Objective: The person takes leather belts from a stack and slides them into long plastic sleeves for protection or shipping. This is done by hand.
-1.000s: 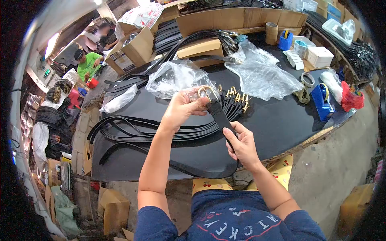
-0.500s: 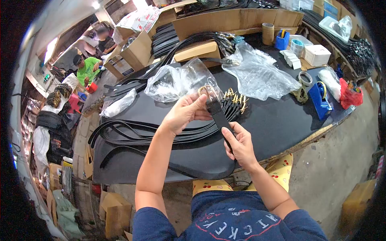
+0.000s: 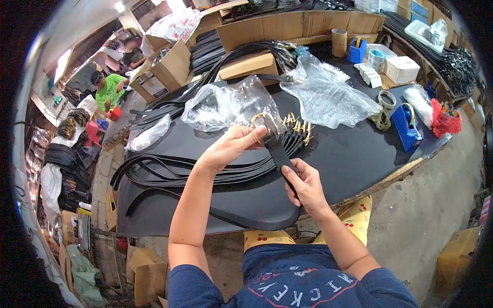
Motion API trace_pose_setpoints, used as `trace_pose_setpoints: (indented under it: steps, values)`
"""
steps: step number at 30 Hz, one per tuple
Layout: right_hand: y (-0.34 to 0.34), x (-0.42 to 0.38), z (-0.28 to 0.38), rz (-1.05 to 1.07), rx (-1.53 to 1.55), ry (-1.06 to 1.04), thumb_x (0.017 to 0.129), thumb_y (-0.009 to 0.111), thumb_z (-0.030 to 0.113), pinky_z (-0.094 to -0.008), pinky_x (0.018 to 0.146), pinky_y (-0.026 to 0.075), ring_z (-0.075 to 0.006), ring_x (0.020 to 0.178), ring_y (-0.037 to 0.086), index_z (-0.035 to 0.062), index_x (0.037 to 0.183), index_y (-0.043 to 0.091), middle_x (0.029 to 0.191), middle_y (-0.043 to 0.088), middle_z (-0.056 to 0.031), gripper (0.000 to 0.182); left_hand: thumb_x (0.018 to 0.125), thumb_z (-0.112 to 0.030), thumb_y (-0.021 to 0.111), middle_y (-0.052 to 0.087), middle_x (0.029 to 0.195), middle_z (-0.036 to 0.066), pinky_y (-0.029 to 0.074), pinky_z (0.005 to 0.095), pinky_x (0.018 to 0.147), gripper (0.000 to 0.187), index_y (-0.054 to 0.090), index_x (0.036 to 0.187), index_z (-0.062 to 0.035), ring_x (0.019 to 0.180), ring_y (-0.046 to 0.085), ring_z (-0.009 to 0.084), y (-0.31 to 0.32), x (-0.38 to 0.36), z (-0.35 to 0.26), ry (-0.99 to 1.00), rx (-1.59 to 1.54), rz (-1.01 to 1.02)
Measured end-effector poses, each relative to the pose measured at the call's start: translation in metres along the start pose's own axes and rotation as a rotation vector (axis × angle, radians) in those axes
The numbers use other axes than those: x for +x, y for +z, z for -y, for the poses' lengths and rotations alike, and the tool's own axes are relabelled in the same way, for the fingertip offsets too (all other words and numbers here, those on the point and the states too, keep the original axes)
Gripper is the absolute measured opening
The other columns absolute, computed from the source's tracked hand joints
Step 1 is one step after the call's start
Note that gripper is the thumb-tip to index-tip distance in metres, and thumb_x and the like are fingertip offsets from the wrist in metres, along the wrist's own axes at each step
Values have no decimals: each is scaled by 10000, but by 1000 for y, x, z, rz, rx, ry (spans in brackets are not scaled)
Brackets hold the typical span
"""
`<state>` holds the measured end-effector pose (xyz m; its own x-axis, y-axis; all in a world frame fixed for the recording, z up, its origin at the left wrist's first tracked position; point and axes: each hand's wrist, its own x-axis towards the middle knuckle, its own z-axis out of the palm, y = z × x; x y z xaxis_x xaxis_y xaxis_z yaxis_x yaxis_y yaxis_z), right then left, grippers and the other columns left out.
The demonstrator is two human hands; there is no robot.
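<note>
A black belt with a gold-coloured buckle is held up over the table between both my hands. My left hand pinches it just below the buckle, thumb on top. Farther down the strap, my right hand grips it between thumb and fingers. The belt's free length hangs to the table's near edge and curves back to the left. Behind my hands lies a bundle of black belts, their gold buckles gathered at the right end.
Clear plastic bags lie at the back of the dark table. A blue tape dispenser, a tape roll and a red bag sit at the right. Cardboard boxes line the back. A person in green is at far left.
My left hand has slid slightly down and left at the buckle end, leaving more of the buckle showing. My right hand keeps its hold on the strap. The whole view has shifted slightly.
</note>
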<state>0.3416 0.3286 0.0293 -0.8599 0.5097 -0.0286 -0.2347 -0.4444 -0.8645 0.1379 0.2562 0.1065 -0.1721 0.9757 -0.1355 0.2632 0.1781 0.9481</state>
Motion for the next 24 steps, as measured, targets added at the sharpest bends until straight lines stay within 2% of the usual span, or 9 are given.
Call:
trace_pose_setpoints:
  steps: [1,3,6,8,10,12,15,19,24]
  values:
    - [0,-1,3,-4,2,-1,940,559,172,-197,309,269,-34,355,353,22,973,537,556,473,25,155,979,-396,426,645,1100,106,436,309,952,494,626,1103,39,1050,594,167,0,-1,-2,-1,0,0]
    - [0,-2,5,-12,6,2,939,561,170,-198,308,268,-33,357,356,21,973,536,564,474,26,155,968,-368,478,684,933,92,464,268,866,472,659,1013,66,909,615,123,2,-3,-7,59,-13,83]
    - [0,-2,5,-32,39,-22,937,564,170,-196,305,262,-31,357,356,19,974,536,567,472,30,158,969,-339,484,685,951,105,469,267,857,459,637,1039,88,908,623,133,9,-4,-3,79,57,141]
    - [-2,-1,5,-17,30,-11,939,557,161,-195,304,260,-28,358,357,17,976,535,569,470,32,150,972,-333,478,692,936,101,467,264,842,443,650,1021,73,888,615,117,9,-6,-10,93,108,136]
    - [-1,-3,7,-4,10,5,944,550,175,-199,310,258,-34,346,344,22,967,534,541,460,32,155,970,-331,483,697,919,96,463,265,826,425,675,977,48,869,604,101,3,-8,-19,45,337,143]
    - [-1,-5,7,7,-11,22,949,543,189,-204,316,256,-40,333,331,26,958,533,513,449,32,163,969,-336,481,698,905,95,454,264,818,423,686,949,32,852,593,97,1,-6,-18,95,327,194]
    - [1,-5,7,9,7,3,950,543,188,-202,314,255,-42,337,329,26,956,533,524,442,34,162,970,-333,479,696,906,108,446,273,831,421,690,930,29,851,601,135,9,-2,-19,110,261,428]
    - [-1,-5,1,-27,43,-42,949,542,172,-203,310,257,-43,346,344,27,1057,480,535,453,19,192,974,-349,465,674,848,104,435,282,836,445,702,871,13,832,589,158,15,-1,-24,108,295,302]
    - [1,-8,11,-86,-36,-127,945,544,160,-205,310,263,-52,353,362,26,1229,394,575,493,-13,348,984,-327,445,649,773,63,436,288,802,441,694,808,-8,789,577,148,17,3,-16,191,343,372]
